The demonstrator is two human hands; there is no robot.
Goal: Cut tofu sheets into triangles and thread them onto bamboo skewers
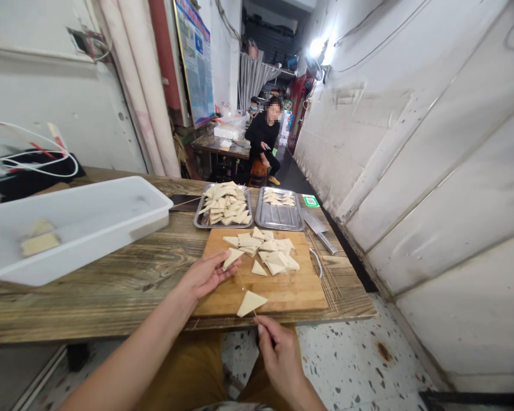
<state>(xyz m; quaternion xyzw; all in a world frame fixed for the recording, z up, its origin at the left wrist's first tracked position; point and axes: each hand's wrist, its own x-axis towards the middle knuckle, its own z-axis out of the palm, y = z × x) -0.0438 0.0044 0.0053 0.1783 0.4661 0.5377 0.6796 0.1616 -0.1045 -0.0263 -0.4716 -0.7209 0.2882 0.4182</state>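
Note:
My left hand [209, 275] pinches a pale triangular tofu slice [233, 260] over the left part of the wooden cutting board [291, 294]. In my right hand [278, 348], at the board's front edge, is the lower end of a thin wooden skewer [255, 313]. One tofu triangle [252, 303] is threaded on that skewer, whose tip points up toward the left hand. The two hands are apart. A loose heap of tofu triangles [276, 255] lies on the board, with a single triangle [258, 268] just in front of it.
Behind the board stand a metal tray [200, 220] piled with tofu and another metal tray [282, 220] holding skewered pieces. A cleaver [319, 228] and bare skewers [332, 285] lie at right. A white plastic bin [111, 228] stands left. A person [263, 134] sits beyond the table.

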